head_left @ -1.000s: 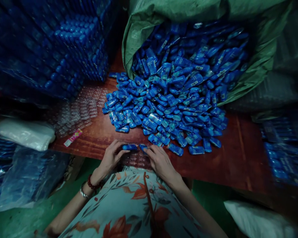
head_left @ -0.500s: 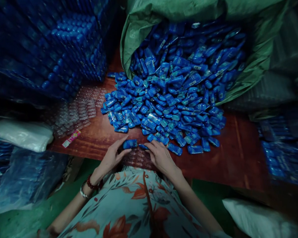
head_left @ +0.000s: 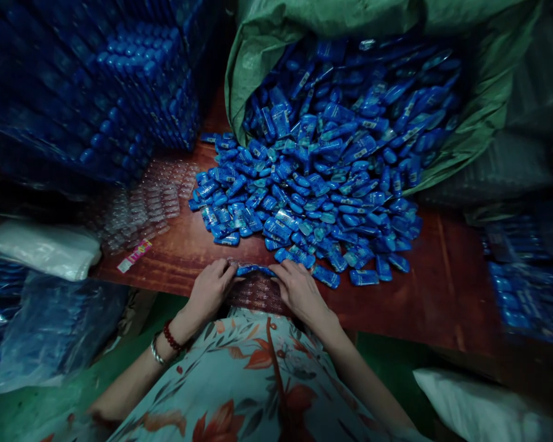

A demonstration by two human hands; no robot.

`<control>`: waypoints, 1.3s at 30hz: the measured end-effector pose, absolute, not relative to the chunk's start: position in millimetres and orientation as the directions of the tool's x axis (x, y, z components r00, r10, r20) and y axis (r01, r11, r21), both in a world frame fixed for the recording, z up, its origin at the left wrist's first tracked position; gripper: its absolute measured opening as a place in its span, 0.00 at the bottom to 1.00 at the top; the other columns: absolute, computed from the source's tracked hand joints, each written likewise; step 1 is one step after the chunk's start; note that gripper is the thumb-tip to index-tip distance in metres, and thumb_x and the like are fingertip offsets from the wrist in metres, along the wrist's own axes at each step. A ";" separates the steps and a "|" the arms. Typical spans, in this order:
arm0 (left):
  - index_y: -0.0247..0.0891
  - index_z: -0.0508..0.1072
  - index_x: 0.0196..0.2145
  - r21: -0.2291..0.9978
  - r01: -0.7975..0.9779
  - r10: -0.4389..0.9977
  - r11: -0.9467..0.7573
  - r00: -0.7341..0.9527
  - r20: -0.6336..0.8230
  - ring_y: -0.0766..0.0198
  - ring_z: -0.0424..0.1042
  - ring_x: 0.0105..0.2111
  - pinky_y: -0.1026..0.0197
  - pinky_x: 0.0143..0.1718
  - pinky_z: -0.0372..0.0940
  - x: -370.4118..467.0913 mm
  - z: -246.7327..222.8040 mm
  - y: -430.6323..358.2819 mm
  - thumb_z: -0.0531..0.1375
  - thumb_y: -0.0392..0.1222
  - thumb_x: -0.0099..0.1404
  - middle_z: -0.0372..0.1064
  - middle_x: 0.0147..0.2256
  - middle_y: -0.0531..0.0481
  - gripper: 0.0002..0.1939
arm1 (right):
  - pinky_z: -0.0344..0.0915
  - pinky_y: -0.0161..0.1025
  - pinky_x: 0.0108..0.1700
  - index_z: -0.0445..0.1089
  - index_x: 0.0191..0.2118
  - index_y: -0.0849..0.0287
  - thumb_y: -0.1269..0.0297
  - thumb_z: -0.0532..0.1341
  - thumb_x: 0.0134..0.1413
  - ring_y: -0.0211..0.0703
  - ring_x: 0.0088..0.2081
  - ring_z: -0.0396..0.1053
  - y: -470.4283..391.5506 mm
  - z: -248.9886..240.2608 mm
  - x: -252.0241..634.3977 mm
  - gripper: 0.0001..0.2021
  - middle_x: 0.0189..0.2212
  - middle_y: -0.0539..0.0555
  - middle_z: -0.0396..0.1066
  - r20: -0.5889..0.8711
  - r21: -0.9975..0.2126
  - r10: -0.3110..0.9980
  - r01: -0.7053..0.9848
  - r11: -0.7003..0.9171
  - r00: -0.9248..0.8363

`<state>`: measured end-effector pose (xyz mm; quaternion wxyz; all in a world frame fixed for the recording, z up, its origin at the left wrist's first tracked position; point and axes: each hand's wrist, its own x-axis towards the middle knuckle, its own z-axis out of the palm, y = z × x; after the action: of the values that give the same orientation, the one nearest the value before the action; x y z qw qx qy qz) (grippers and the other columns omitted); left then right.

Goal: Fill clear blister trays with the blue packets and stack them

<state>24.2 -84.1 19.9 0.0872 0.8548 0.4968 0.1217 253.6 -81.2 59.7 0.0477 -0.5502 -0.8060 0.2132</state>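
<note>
At the table's near edge, a clear plastic tray with moulded pockets (head_left: 255, 293) lies close against my body. Over its far edge, small blue wrapped packs (head_left: 253, 269) stand edge-on in a short row between my hands. My left hand (head_left: 213, 283) pinches the left end of this row, fingers bent over it. At the other end, my right hand (head_left: 299, 287) is closed with thumb and fingertips on a blue pack. My fingers partly hide the packs, so their exact number is unclear. Just beyond lies a large heap of similar blue packs (head_left: 304, 196).
The heap spills from a green woven sack (head_left: 242, 67) onto the brown wooden table (head_left: 442, 282). Empty clear trays (head_left: 142, 205) and a pink label (head_left: 135, 255) lie left. Filled blue trays (head_left: 138, 73) are stacked behind; bagged packs (head_left: 69, 331) sit lower left.
My left hand has closed and turned over its blue pack, which has gone from lying flat to edge-on beside the other. My right hand has barely moved.
</note>
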 end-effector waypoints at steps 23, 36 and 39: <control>0.32 0.67 0.39 0.004 0.706 0.692 -0.708 0.696 -0.191 0.56 0.67 0.37 0.55 0.39 0.60 66.5 47.0 -54.0 0.51 0.28 0.64 0.68 0.36 0.41 0.08 | 0.56 0.45 0.53 0.67 0.47 0.62 0.77 0.51 0.58 0.47 0.46 0.64 -85.7 60.4 218.3 0.14 0.40 0.59 0.68 -0.106 -0.124 0.893 0.897 0.424 -0.437; 0.32 0.65 0.44 0.290 0.654 0.688 -0.699 0.726 0.021 0.57 0.64 0.38 0.55 0.41 0.64 51.4 11.9 -44.5 0.47 0.29 0.66 0.66 0.37 0.44 0.12 | 0.62 0.43 0.43 0.63 0.55 0.66 0.75 0.48 0.60 0.47 0.41 0.65 -82.6 3.6 242.1 0.19 0.40 0.60 0.70 0.296 -0.329 0.853 0.792 0.514 -0.430; 0.33 0.66 0.39 0.407 0.610 0.676 -0.679 0.736 0.025 0.60 0.65 0.39 0.58 0.42 0.64 49.3 17.6 -30.6 0.46 0.26 0.66 0.66 0.37 0.45 0.12 | 0.63 0.42 0.42 0.64 0.54 0.65 0.76 0.49 0.60 0.46 0.41 0.65 -78.6 3.7 245.2 0.18 0.39 0.59 0.70 0.303 -0.383 0.842 0.752 0.536 -0.446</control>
<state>49.3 -30.6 17.6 0.1896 0.9122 0.3526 0.0870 245.2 -78.6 3.7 0.2332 -0.4720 -0.8448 0.0962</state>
